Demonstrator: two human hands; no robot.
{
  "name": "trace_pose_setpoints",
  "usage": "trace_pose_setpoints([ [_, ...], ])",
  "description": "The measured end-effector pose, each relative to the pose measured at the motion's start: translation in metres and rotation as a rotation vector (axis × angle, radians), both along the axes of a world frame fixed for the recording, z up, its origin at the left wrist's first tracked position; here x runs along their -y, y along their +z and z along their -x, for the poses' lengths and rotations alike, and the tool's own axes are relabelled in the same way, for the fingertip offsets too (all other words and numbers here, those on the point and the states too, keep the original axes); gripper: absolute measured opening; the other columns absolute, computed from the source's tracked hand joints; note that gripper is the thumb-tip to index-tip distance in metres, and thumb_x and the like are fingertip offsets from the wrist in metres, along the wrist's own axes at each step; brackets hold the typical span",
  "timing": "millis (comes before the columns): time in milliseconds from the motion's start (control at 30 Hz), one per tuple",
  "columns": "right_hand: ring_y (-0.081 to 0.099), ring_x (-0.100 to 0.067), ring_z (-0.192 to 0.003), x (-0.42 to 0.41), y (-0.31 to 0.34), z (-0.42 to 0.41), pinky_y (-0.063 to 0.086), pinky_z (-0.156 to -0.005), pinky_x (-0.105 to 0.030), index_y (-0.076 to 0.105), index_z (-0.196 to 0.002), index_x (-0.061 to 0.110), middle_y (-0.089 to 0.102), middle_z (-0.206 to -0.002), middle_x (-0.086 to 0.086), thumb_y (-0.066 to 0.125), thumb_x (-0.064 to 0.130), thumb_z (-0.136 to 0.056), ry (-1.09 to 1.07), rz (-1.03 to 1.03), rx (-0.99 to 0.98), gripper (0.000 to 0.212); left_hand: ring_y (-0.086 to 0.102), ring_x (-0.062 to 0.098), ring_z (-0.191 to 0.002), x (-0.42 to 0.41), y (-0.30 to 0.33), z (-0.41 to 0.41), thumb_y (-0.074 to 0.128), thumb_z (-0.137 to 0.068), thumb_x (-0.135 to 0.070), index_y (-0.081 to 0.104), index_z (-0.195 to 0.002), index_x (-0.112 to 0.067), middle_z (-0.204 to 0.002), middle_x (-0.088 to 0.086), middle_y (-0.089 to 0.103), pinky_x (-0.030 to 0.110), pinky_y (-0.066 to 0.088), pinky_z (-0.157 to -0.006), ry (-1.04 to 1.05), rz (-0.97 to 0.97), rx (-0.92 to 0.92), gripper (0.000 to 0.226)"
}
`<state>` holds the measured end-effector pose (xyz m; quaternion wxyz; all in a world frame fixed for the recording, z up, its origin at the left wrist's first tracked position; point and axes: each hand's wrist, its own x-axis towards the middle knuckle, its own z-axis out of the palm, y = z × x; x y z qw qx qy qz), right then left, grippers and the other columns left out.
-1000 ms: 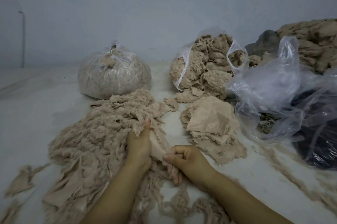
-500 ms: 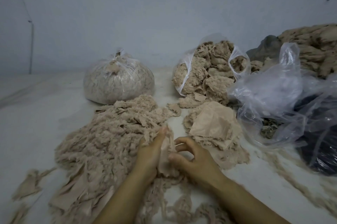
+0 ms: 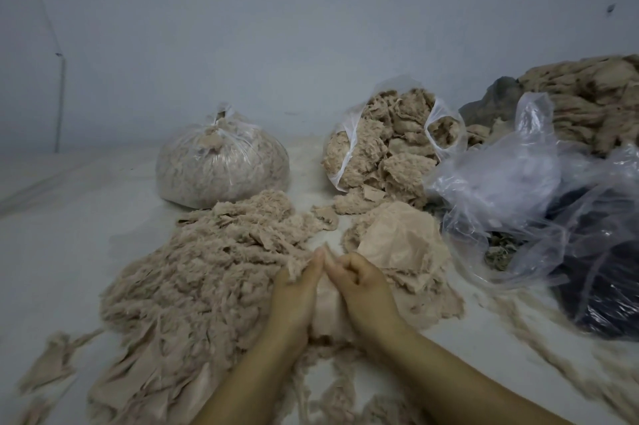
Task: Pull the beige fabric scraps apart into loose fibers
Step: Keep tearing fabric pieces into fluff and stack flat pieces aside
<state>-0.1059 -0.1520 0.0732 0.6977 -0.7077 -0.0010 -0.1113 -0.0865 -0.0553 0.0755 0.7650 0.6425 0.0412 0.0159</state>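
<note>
Both hands, the left hand and right hand, now meet fingertip to fingertip, pinching one beige scrap between them, likely ready to tear.

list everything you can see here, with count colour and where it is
fabric scrap: one, beige, held between both hands at centre
loose fiber pile: one, beige, on the floor left of the hands
flat scrap pile: one, beige, right of the hands
tied bag: one, clear plastic, full of beige fibers, behind the fiber pile
open bag: one, clear plastic, spilling beige scraps, centre back
crumpled plastic bags: count unclear, clear over something dark, right side
far heap: one, beige, top right
floor: whitish
wall: pale grey-blue
left hand: grips the scrap
right hand: fingers pinch the scrap
</note>
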Motion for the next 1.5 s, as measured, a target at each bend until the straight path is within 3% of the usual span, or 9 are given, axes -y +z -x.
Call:
trace_pose_setpoints([
  [233,0.041,-0.021,-0.065,0.007,-0.002,0.005,0.034,-0.061,-0.032,0.052,-0.080,-0.005,0.046,-0.069,-0.010,0.050,0.019,-0.098,-0.193,-0.144,0.101,0.030,0.052,0.019,-0.060,-0.013,-0.002,-0.004,0.049,-0.096,-0.031,0.055,-0.071,-0.007,-0.068,0.010,0.057,0.026,0.044,-0.052,0.147,-0.016,0.058,0.035],
  [600,0.045,-0.006,-0.054,0.037,0.016,-0.008,0.039,-0.050,-0.020,0.066,-0.076,0.022,0.055,-0.060,0.006,0.058,0.025,-0.094,-0.270,-0.051,0.236,0.020,0.053,0.023,-0.069,-0.053,-0.009,-0.035,0.043,-0.099,-0.013,0.062,-0.089,-0.013,-0.084,0.013,0.064,0.032,0.040,-0.065,0.304,-0.391,0.142,0.021],
  [733,0.049,-0.002,-0.050,0.073,0.032,-0.037,0.041,-0.050,-0.020,0.069,-0.087,0.024,0.064,-0.066,0.008,0.055,0.030,-0.096,-0.369,0.084,0.161,0.017,0.052,0.017,-0.045,-0.070,-0.005,-0.027,0.052,-0.096,-0.029,0.058,-0.079,-0.017,-0.057,0.005,0.060,0.026,0.040,-0.047,0.137,-0.423,0.146,0.021],
  [867,0.049,-0.024,-0.110,0.094,0.030,-0.050,0.043,-0.091,-0.036,0.052,-0.124,0.013,0.051,-0.122,-0.011,0.052,0.031,-0.095,-0.520,0.614,-0.010,0.034,0.063,0.006,-0.053,-0.081,0.006,-0.009,0.077,-0.077,-0.022,0.071,-0.074,-0.019,-0.062,-0.003,0.070,0.015,0.047,-0.050,-0.361,-0.607,0.159,0.008],
  [967,0.053,-0.016,-0.098,0.064,0.010,-0.028,0.046,-0.084,-0.027,0.058,-0.101,0.021,0.056,-0.105,0.001,0.055,0.029,-0.093,-0.301,0.752,0.106,0.011,0.066,0.007,-0.085,-0.089,0.010,-0.004,0.083,-0.065,-0.038,0.073,-0.070,-0.014,-0.088,-0.010,0.070,0.021,0.049,-0.074,-0.647,-0.868,0.217,0.027],
  [1100,0.049,-0.010,-0.081,0.026,-0.030,0.006,0.037,-0.069,-0.020,0.060,-0.092,0.025,0.052,-0.088,0.007,0.062,0.048,-0.086,0.295,0.961,0.085,0.024,0.046,0.019,-0.047,-0.088,0.007,0.005,0.067,-0.064,-0.071,0.060,-0.051,-0.011,-0.053,0.014,0.053,0.027,0.039,-0.050,-0.777,-0.935,0.130,0.062],
  [1200,0.042,-0.009,-0.076,0.035,-0.032,0.016,0.030,-0.066,-0.021,0.045,-0.071,0.031,0.042,-0.079,0.011,0.066,0.042,-0.086,0.325,1.011,0.052,0.028,0.027,0.008,-0.040,-0.090,-0.001,0.007,0.072,-0.069,-0.059,0.036,-0.046,-0.020,-0.044,-0.005,0.030,0.021,0.028,-0.045,-0.653,-1.058,0.148,0.058],
  [1333,0.046,-0.010,-0.065,0.059,-0.012,0.019,0.036,-0.060,-0.025,0.046,-0.066,0.022,0.050,-0.071,0.005,0.071,0.045,-0.081,0.369,1.161,-0.225,0.038,0.038,0.000,-0.055,-0.100,-0.008,0.008,0.065,-0.077,-0.005,0.036,-0.064,-0.022,-0.067,-0.008,0.043,0.019,0.031,-0.055,-0.653,-1.147,0.328,0.036],
  [1500,0.048,-0.009,-0.078,0.034,-0.003,0.009,0.037,-0.061,-0.024,0.051,-0.076,0.028,0.052,-0.087,0.006,0.073,0.047,-0.078,0.218,1.132,-0.078,0.029,0.053,0.002,-0.066,-0.098,-0.010,0.007,0.075,-0.078,-0.030,0.060,-0.085,-0.032,-0.082,-0.008,0.059,0.018,0.043,-0.062,-0.546,-1.034,0.394,0.017],
])
